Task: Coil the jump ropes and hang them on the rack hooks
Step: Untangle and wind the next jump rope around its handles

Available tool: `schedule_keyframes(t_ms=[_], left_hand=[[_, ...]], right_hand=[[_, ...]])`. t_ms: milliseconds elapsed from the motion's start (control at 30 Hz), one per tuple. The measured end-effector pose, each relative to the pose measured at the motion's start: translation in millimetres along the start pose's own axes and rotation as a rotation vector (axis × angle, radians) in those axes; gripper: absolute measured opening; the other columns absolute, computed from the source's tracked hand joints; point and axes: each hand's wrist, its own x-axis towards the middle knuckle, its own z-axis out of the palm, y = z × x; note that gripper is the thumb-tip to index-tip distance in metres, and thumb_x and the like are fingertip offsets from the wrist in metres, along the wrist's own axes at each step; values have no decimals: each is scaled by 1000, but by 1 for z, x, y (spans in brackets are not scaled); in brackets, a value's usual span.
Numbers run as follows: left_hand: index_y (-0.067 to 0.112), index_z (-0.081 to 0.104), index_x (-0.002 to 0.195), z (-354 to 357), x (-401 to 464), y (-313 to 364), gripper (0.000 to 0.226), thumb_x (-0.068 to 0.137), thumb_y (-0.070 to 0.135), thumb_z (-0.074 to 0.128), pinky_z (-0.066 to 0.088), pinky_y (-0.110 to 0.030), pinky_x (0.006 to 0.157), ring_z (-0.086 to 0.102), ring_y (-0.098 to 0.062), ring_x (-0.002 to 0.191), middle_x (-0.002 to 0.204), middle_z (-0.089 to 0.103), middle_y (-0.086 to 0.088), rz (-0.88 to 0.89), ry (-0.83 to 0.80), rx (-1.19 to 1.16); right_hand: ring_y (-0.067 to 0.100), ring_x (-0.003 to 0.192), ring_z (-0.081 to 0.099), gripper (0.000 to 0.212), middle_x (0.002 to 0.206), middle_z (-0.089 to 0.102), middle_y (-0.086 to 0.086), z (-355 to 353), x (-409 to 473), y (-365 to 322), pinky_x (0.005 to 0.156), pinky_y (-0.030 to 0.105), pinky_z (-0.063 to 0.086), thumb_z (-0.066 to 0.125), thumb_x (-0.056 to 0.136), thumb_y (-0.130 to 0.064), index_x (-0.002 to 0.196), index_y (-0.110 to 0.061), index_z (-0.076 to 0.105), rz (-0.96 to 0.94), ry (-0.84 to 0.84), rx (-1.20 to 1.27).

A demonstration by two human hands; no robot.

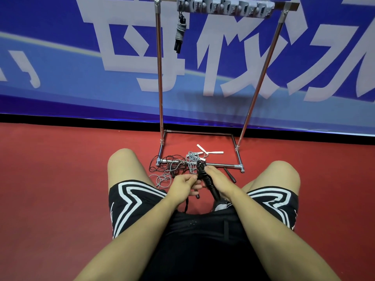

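I squat in front of a metal rack (160, 78). My right hand (218, 182) grips a black jump rope bundle (207, 180), its cord wound around the handles. My left hand (184, 184) is curled beside it and pinches the black cord; a length of that cord hangs below the hand. One coiled grey rope with black handles (179, 34) hangs from the leftmost hook of the hook strip (225, 7) on the rack's top bar. A tangle of grey and black ropes (172, 167) lies on the floor over the rack's base bar, along with white handles (207, 151).
The rack's base frame (221, 165) sits on the red floor just ahead of my knees. A loose black handle (230, 175) lies right of my right hand. A blue banner wall (81, 67) stands behind the rack. Several hooks to the right carry nothing.
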Motion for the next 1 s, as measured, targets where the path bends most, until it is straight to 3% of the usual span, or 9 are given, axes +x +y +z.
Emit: schedule_keyframes(t_ms=[100,200,333,433,533,633,767,900,1000], left_hand=[[0,69,110,-1,2,-1,26,107,21,53,58,-24,61,73,-17,70,96,76,-13,-12,52,16],[5,73,102,-4,3,-3,28,106,25,55,59,-28,69,76,-23,79,100,77,-15,6,57,-23],[7,71,115,-3,0,1,26,107,18,50,62,-31,78,76,-26,94,113,75,-9,-5,4,-41],[8,70,120,-5,-1,1,24,106,14,50,55,-25,60,72,-21,72,109,76,-10,8,4,25],[16,76,106,-4,-1,-1,24,105,15,52,38,-24,51,54,-20,57,77,73,-18,59,27,136],[8,75,92,-2,-1,1,22,103,16,58,43,-22,50,57,-12,49,76,76,-10,56,66,154],[5,68,76,-4,-2,0,34,100,29,65,39,-20,42,50,-11,42,67,70,-3,-12,93,179],[6,72,86,-5,0,-2,35,101,35,61,39,-23,53,45,-13,46,64,71,3,-2,69,270],[21,73,86,-6,2,-3,26,100,39,61,44,-26,64,57,-11,58,73,74,4,64,89,490]], right_hand=[[7,103,62,35,116,68,-4,2,-10,-8,90,23,46,54,105,-40,131,-17,59,-60,8,-147],[1,101,64,35,116,70,-4,-1,-8,-8,81,10,44,63,102,-33,130,-13,63,-93,22,-198],[8,111,66,38,114,75,-7,-4,-8,-5,95,25,47,80,87,-41,118,-21,72,-118,50,-214],[12,104,70,35,103,78,-5,-6,-9,-5,91,25,51,87,77,-47,103,-25,78,-122,55,-194],[15,100,72,40,101,78,-2,-3,-10,-6,89,28,55,88,75,-49,102,-22,76,-112,51,-181],[10,89,72,39,99,75,1,-1,-13,-10,74,20,54,86,82,-37,107,-14,66,-87,76,-164],[25,81,75,34,99,76,17,-1,-10,-7,81,42,61,86,83,-27,101,-12,62,-89,55,-134],[25,72,71,41,91,77,9,-4,-10,-5,80,49,60,88,80,-28,106,-9,64,-97,72,-97],[25,75,71,41,94,75,13,-1,-10,-5,80,52,61,84,85,-36,112,-13,62,-63,70,-37]])
